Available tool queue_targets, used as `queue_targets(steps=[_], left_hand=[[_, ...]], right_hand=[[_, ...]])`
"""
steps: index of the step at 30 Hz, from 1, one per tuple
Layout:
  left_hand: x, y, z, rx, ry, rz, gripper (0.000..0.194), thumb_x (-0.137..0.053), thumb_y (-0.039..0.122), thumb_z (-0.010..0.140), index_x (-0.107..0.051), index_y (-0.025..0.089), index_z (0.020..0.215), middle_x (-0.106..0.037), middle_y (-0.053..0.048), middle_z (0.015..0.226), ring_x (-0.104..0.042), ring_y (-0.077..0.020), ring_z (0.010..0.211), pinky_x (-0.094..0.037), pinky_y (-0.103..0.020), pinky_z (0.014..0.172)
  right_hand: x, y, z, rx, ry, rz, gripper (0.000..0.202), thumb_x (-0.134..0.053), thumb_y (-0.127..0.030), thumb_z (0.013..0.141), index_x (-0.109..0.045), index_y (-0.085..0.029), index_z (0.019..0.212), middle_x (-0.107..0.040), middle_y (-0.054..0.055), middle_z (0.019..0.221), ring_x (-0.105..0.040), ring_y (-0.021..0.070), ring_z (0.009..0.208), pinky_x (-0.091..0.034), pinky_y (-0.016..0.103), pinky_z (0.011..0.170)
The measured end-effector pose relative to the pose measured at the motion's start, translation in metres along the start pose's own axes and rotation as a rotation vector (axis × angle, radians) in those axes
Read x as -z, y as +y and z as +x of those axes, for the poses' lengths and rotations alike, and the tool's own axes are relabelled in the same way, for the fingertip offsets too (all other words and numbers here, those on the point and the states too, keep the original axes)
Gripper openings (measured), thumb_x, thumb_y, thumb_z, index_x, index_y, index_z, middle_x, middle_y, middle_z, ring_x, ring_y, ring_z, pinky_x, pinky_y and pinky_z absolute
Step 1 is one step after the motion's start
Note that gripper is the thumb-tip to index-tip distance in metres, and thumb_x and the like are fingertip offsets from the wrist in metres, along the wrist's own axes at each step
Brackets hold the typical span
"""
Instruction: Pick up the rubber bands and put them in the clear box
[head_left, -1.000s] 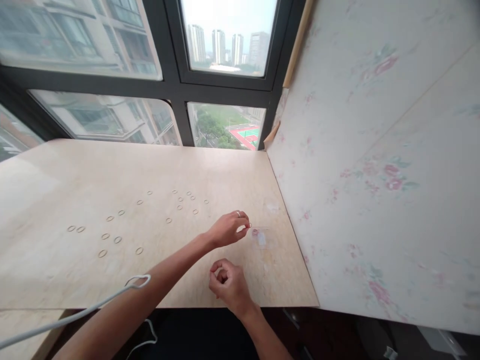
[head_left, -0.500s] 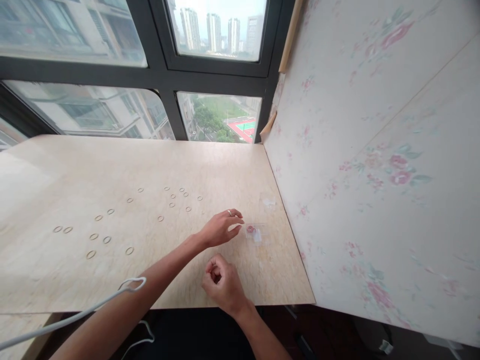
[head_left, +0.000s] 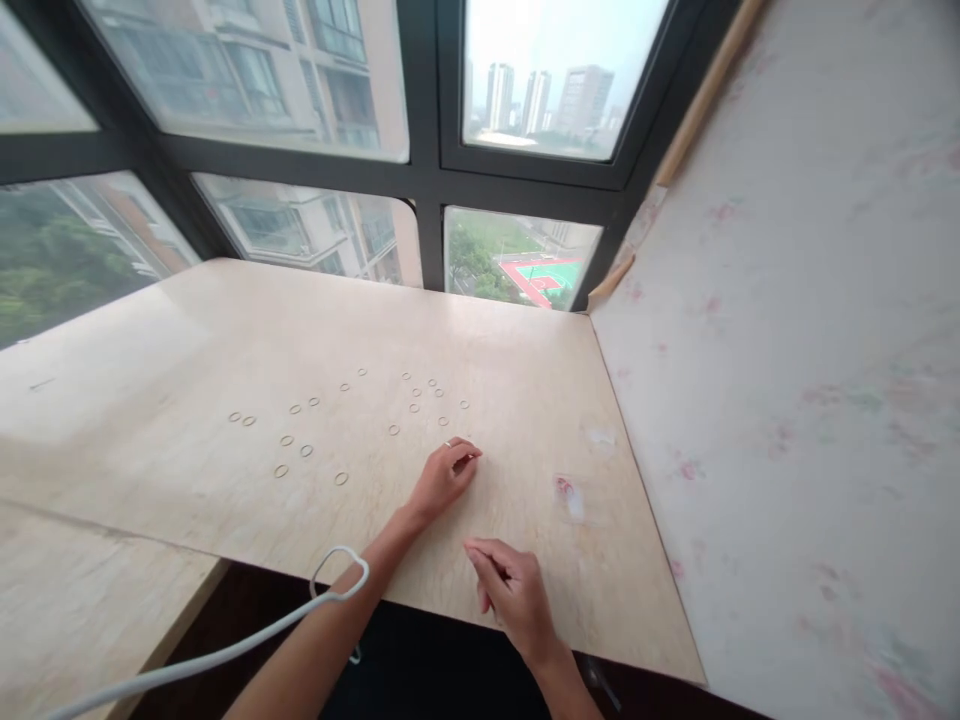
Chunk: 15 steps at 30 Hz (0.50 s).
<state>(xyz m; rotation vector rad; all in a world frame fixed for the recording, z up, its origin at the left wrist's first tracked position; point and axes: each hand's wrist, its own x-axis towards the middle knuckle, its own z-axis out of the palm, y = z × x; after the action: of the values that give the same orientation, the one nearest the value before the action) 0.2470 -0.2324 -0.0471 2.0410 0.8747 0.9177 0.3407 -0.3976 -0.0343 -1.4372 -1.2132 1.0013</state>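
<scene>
Left across the tabletop (head_left: 517,390), thin rings (head_left: 340,484) lie spread, likely easier to pinch singly; clear plastic container (head_left: 570,499) sits right. Left hand (head_left: 444,478), right hand (head_left: 516,592): fingertips closed, anything held too small to tell.

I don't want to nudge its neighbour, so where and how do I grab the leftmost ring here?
Probably pinch the leftmost ring by its near and far rim, coming from above and left: it looks thin and lies flat, and a second ring sits close on its right.
</scene>
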Motion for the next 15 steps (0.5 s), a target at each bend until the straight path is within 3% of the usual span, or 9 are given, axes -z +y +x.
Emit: queue_targets(steps=[6,11,15], left_hand=[[0.001,-0.002,0.004,0.16,0.214,-0.085,0.015,-0.053,0.015,0.079,-0.068,0.018,0.082,-0.066,-0.002,0.075,-0.055,-0.0113,0.063,-0.046,-0.024,0.062],[0.003,0.0,0.003,0.203,0.225,-0.183,0.015,-0.053,0.017,0.079,-0.069,0.017,0.082,-0.066,-0.003,0.075,-0.055,-0.0118,0.062,-0.046,-0.025,0.06],[0.003,-0.004,-0.001,0.226,0.174,-0.212,0.016,-0.053,0.017,0.079,-0.068,0.018,0.084,-0.066,-0.004,0.08,-0.056,-0.0127,0.064,-0.047,-0.026,0.062]], right_hand=[[-0.01,-0.007,0.004,-0.06,0.08,0.031,0.038,-0.06,-0.051,0.083,-0.071,-0.015,0.073,-0.043,-0.005,0.038,-0.036,0.0075,0.03,-0.031,0.018,0.031],[-0.023,-0.027,0.029,-0.121,0.115,0.123,0.037,-0.069,-0.054,0.075,-0.06,-0.018,0.077,-0.046,-0.006,0.039,-0.034,0.0073,0.029,-0.026,0.018,0.027],[-0.037,-0.051,0.06,-0.049,0.04,0.16,0.037,-0.07,-0.052,0.076,-0.049,-0.022,0.074,-0.048,-0.007,0.04,-0.035,0.007,0.03,-0.027,0.017,0.029]])
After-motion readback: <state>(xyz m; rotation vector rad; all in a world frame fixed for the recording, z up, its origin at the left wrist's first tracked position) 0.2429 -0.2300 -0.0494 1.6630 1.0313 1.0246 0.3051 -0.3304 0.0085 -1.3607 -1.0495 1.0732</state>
